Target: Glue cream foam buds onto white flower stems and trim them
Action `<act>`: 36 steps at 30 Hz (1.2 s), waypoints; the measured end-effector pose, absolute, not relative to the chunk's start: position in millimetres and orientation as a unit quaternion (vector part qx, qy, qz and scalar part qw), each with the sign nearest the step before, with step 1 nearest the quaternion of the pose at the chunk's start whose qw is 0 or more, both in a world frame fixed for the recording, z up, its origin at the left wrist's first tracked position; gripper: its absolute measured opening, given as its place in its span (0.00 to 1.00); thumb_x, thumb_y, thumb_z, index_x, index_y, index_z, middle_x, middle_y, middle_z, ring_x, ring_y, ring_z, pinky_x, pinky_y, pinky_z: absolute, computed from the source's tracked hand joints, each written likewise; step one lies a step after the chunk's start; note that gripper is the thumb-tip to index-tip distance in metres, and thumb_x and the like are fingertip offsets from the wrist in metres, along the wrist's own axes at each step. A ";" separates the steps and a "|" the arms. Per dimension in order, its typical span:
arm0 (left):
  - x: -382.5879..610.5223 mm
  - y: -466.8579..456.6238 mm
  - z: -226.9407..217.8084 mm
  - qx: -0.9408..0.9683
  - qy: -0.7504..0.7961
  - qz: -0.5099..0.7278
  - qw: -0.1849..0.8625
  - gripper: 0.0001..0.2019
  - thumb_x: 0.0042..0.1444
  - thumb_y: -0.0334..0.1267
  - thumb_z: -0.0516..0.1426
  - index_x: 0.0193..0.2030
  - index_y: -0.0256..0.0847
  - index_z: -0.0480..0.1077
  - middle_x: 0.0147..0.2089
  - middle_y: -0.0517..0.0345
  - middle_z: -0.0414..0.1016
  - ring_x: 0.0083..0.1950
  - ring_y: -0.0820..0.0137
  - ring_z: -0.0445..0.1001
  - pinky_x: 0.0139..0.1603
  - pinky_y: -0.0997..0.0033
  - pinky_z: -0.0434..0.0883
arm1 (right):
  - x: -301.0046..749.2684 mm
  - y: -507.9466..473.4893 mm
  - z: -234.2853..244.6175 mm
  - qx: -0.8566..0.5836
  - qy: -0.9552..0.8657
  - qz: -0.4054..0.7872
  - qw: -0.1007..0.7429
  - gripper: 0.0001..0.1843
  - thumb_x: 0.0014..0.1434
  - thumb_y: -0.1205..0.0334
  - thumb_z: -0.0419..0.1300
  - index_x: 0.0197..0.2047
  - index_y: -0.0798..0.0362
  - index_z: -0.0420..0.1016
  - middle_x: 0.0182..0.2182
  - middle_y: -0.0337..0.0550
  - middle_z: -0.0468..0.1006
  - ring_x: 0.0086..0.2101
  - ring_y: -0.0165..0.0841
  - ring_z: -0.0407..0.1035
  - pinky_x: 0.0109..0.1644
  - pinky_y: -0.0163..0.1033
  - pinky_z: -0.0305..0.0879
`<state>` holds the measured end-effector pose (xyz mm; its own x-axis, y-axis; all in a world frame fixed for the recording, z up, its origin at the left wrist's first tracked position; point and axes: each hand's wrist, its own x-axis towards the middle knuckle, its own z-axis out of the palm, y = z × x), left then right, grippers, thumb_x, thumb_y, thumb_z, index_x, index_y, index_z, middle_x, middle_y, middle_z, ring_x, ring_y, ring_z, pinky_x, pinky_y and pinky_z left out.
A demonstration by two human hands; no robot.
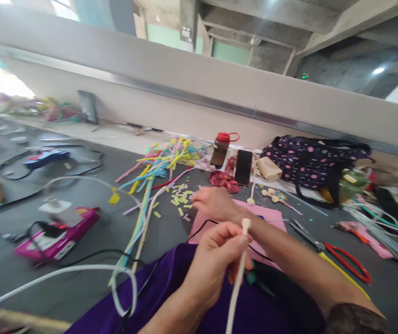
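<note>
My left hand (pixel 216 257) is closed, thumb and fingers pinching a cream pipe cleaner (pixel 235 297) just below its small lumpy tip. The stem hangs down past the bottom edge of the view. Crossing behind it, my right hand (pixel 215 202) reaches left over a pink mat (pixel 279 215), fingers stretched toward short yellow-green cut pieces (pixel 181 197) on the dark table. No object shows in that hand, though its palm is hidden. Beneath my left hand is a small green spot on something dark that I cannot make out.
A heap of coloured pipe cleaners (pixel 164 160) lies beyond the pieces. Scissors with red handles (pixel 347 262) and pink-handled pliers (pixel 366 236) are at right. A phone (pixel 243 167), bottle (pixel 220 150) and patterned bag (pixel 310 162) stand behind. At left are a magenta power strip (pixel 58 241) and cables.
</note>
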<state>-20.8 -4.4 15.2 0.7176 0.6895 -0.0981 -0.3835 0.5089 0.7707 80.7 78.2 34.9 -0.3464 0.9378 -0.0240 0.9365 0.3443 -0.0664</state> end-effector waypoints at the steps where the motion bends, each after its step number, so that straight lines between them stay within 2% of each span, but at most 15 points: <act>1: -19.9 -4.3 13.5 0.378 0.196 0.317 0.847 0.10 0.48 0.42 0.61 0.29 0.37 0.67 0.16 0.60 0.72 0.11 0.80 0.61 0.10 0.84 0.54 | 83.8 85.1 34.2 -0.572 -0.820 0.032 0.023 0.12 0.64 0.62 0.51 0.48 0.55 0.70 0.45 0.46 0.74 0.44 0.37 0.69 0.46 0.44 0.66; 3: -18.2 -3.8 10.8 0.367 0.193 0.320 0.852 0.10 0.48 0.42 0.60 0.29 0.37 0.68 0.17 0.60 0.72 0.11 0.80 0.61 0.10 0.84 0.54 | 89.6 98.1 31.5 -0.571 -0.819 0.034 0.042 0.14 0.64 0.65 0.49 0.45 0.55 0.74 0.43 0.46 0.77 0.43 0.36 0.70 0.45 0.38 0.64; 7: -16.2 -4.0 8.4 0.355 0.186 0.311 0.862 0.10 0.48 0.41 0.61 0.29 0.37 0.68 0.17 0.60 0.72 0.11 0.80 0.61 0.10 0.83 0.54 | 88.7 110.9 19.0 -0.543 -0.836 0.071 0.040 0.12 0.58 0.66 0.53 0.39 0.52 0.78 0.35 0.38 0.81 0.35 0.31 0.73 0.37 0.31 0.62; 10: -15.8 -5.3 9.2 0.351 0.176 0.296 0.871 0.10 0.47 0.42 0.61 0.29 0.36 0.68 0.17 0.60 0.72 0.11 0.80 0.61 0.10 0.83 0.55 | 75.0 109.4 7.8 -0.525 -0.846 0.088 0.020 0.09 0.55 0.64 0.56 0.35 0.49 0.79 0.33 0.36 0.81 0.33 0.31 0.73 0.36 0.31 0.61; 14: -16.2 -5.6 11.7 0.349 0.172 0.296 0.872 0.12 0.45 0.43 0.62 0.28 0.36 0.68 0.17 0.61 0.71 0.11 0.80 0.61 0.10 0.82 0.55 | 58.4 104.4 -1.3 -0.532 -0.843 0.081 -0.009 0.07 0.52 0.60 0.60 0.32 0.50 0.79 0.30 0.40 0.80 0.32 0.35 0.72 0.34 0.34 0.59; 17: -16.6 -5.2 12.9 0.347 0.167 0.295 0.875 0.13 0.44 0.44 0.62 0.27 0.36 0.68 0.17 0.61 0.71 0.11 0.80 0.61 0.10 0.82 0.55 | 54.3 101.9 -6.2 -0.548 -0.833 0.071 -0.022 0.06 0.51 0.62 0.60 0.30 0.52 0.78 0.30 0.45 0.80 0.32 0.37 0.72 0.32 0.35 0.58; 21: -17.0 -5.4 13.9 0.347 0.163 0.296 0.875 0.13 0.44 0.44 0.62 0.27 0.37 0.67 0.17 0.62 0.71 0.11 0.81 0.59 0.11 0.82 0.54 | 53.8 100.6 -11.5 -0.557 -0.827 0.081 -0.006 0.06 0.51 0.65 0.57 0.29 0.53 0.76 0.30 0.44 0.79 0.31 0.35 0.71 0.31 0.34 0.56; 25: -18.8 -3.6 15.5 0.355 0.182 0.318 0.860 0.12 0.44 0.44 0.61 0.27 0.36 0.67 0.17 0.62 0.71 0.11 0.80 0.60 0.11 0.81 0.54 | 59.9 100.8 -2.4 -0.560 -0.820 0.104 0.056 0.05 0.49 0.68 0.56 0.25 0.54 0.73 0.25 0.41 0.77 0.27 0.31 0.69 0.30 0.33 0.56; 30: -21.1 3.3 13.8 0.342 0.213 0.351 0.845 0.11 0.47 0.43 0.60 0.27 0.36 0.67 0.17 0.62 0.70 0.13 0.80 0.62 0.14 0.82 0.55 | 102.8 79.3 28.0 -0.588 -0.780 0.148 0.155 0.06 0.56 0.65 0.51 0.31 0.54 0.69 0.23 0.38 0.74 0.23 0.28 0.67 0.25 0.30 0.58; 31: -20.8 4.6 12.6 0.340 0.218 0.357 0.842 0.10 0.48 0.42 0.59 0.27 0.36 0.67 0.18 0.61 0.71 0.15 0.80 0.63 0.15 0.82 0.56 | 115.5 68.2 32.8 -0.596 -0.764 0.168 0.178 0.07 0.58 0.63 0.50 0.32 0.54 0.67 0.23 0.38 0.74 0.22 0.28 0.67 0.23 0.30 0.58; 33: -19.1 6.3 9.7 0.336 0.222 0.359 0.842 0.10 0.48 0.40 0.59 0.26 0.36 0.66 0.21 0.59 0.72 0.19 0.78 0.67 0.18 0.82 0.59 | 140.1 39.3 38.2 -0.604 -0.685 0.286 0.292 0.07 0.58 0.60 0.53 0.32 0.54 0.66 0.23 0.37 0.72 0.21 0.27 0.66 0.22 0.30 0.58; 36: -14.7 7.3 4.8 0.343 0.216 0.324 0.855 0.10 0.49 0.41 0.59 0.28 0.36 0.66 0.25 0.57 0.74 0.22 0.76 0.71 0.18 0.82 0.62 | 165.6 -11.5 36.0 -0.614 -0.606 0.370 0.345 0.09 0.59 0.58 0.54 0.31 0.53 0.66 0.17 0.33 0.68 0.17 0.25 0.62 0.21 0.29 0.58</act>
<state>-14.7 7.3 4.8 0.6967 0.7022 -0.1467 -0.4065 0.5550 0.7258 165.6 -11.5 36.0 -0.0070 0.9993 -0.0364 0.4892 -0.0283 -0.8717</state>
